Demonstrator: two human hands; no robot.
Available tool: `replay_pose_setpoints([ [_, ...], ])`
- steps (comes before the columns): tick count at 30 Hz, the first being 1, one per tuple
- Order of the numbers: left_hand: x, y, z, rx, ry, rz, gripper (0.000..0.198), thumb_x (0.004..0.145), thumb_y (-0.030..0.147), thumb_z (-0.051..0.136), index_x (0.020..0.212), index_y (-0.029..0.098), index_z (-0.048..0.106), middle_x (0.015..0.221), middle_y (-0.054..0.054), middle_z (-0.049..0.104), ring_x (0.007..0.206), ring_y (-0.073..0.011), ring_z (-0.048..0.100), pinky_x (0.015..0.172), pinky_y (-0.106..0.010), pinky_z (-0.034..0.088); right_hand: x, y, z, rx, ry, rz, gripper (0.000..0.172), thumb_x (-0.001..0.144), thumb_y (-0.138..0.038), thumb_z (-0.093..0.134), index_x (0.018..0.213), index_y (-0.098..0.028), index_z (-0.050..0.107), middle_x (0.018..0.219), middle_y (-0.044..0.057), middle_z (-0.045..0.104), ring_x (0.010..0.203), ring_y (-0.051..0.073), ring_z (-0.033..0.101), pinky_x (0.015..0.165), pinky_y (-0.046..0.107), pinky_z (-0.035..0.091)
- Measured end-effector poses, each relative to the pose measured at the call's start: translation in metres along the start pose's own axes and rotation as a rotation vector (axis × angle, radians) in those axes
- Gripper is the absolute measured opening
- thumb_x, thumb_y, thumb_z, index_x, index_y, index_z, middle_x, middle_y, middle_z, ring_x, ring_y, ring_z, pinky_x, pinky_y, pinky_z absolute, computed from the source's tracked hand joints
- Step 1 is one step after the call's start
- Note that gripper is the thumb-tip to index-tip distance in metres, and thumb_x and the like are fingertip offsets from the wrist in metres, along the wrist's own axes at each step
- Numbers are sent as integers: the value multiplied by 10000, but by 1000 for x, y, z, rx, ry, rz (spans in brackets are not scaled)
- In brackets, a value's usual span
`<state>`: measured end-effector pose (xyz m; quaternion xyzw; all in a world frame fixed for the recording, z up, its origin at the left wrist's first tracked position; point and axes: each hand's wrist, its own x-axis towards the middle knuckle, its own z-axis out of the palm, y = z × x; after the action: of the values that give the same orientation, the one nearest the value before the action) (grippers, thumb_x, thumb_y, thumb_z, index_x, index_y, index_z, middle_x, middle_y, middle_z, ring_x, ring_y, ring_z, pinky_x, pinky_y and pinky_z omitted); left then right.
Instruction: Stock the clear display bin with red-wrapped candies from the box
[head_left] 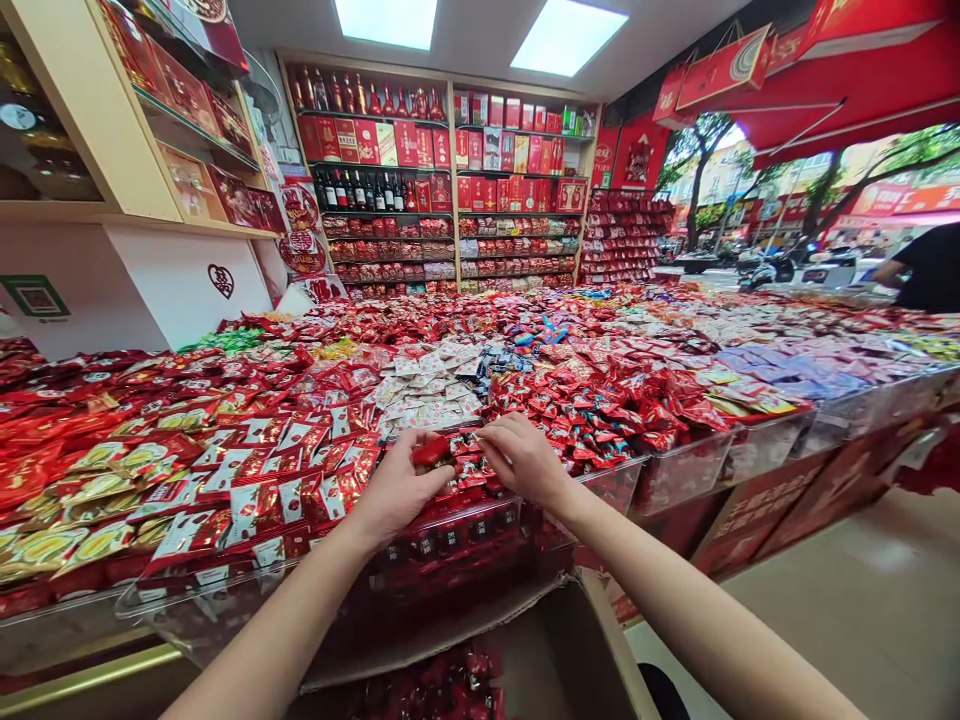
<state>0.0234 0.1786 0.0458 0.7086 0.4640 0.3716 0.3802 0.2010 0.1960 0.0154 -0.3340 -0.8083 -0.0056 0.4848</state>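
Note:
My left hand (401, 485) is closed around a small red candy packet (429, 452), held between thumb and fingers over the display bin. Close by on the right, my right hand (523, 455) has its fingers curled down and pinched together; what they grip is hidden. Beneath both hands lie small red wrapped candies (470, 465) in a clear plastic bin (450, 535). Below my forearms stands an open cardboard box (555, 640) with more red candies (457, 685) inside.
Red-and-white packets (277, 490) fill the left bins. White packets (427, 375) and red twisted candies (615, 405) lie beyond my hands. Shelves (454, 180) of bottles and gift boxes line the back wall. A person in black (930, 265) is at the far right.

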Motion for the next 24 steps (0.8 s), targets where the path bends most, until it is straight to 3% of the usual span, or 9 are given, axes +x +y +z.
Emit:
replay_pose_setpoints([
  [4, -26, 13, 10, -254, -60, -41, 380, 712, 301, 583, 994, 230, 337, 879, -13, 630, 731, -134, 621, 593, -262, 517, -11, -35, 3, 420, 30, 304, 245, 814, -333, 468, 993, -183, 544, 826, 44, 597, 722, 136, 521, 645, 261, 415],
  [7, -39, 18, 18, -374, -71, -70, 440, 645, 258, 674, 974, 229, 384, 708, 43, 634, 532, -72, 558, 440, -153, 444, -17, -55, 6, 575, 59, 372, 202, 801, -343, 481, 726, -179, 574, 668, -2, 522, 636, 111, 456, 603, 238, 374],
  [9, -47, 18, 24, -423, -39, -78, 426, 643, 255, 682, 972, 227, 413, 640, 65, 612, 469, -45, 499, 394, -121, 400, -22, -65, 7, 640, 132, 438, 289, 794, -341, 489, 561, -168, 496, 581, -25, 416, 581, 97, 383, 569, 231, 331],
  [12, -62, 12, 32, -463, 11, -116, 394, 662, 288, 665, 966, 224, 423, 612, 63, 599, 449, -47, 492, 361, -112, 360, -35, -75, 13, 829, 193, 632, 352, 787, -368, 492, 512, -165, 409, 563, -41, 305, 541, 85, 289, 521, 227, 274],
  [14, -73, 5, 37, -482, 30, -163, 389, 676, 302, 653, 975, 225, 417, 621, 49, 609, 466, -61, 521, 357, -116, 335, -48, -80, 17, 928, 177, 726, 348, 786, -389, 488, 529, -162, 431, 578, -39, 302, 545, 85, 276, 516, 228, 261],
  [19, -98, -14, 47, -489, -22, -234, 397, 741, 324, 582, 1069, 249, 370, 748, 23, 628, 557, -75, 525, 457, -160, 368, -73, -86, 19, 873, 85, 757, 345, 766, -410, 509, 556, -141, 551, 589, -20, 367, 577, 95, 330, 546, 235, 280],
  [24, -103, -18, 53, -391, -31, -261, 394, 777, 360, 515, 1111, 238, 346, 641, 37, 611, 601, -138, 586, 495, -211, 381, -80, -83, 16, 966, 40, 870, 347, 748, -456, 517, 673, -133, 619, 578, -16, 423, 534, 84, 355, 494, 222, 278],
])
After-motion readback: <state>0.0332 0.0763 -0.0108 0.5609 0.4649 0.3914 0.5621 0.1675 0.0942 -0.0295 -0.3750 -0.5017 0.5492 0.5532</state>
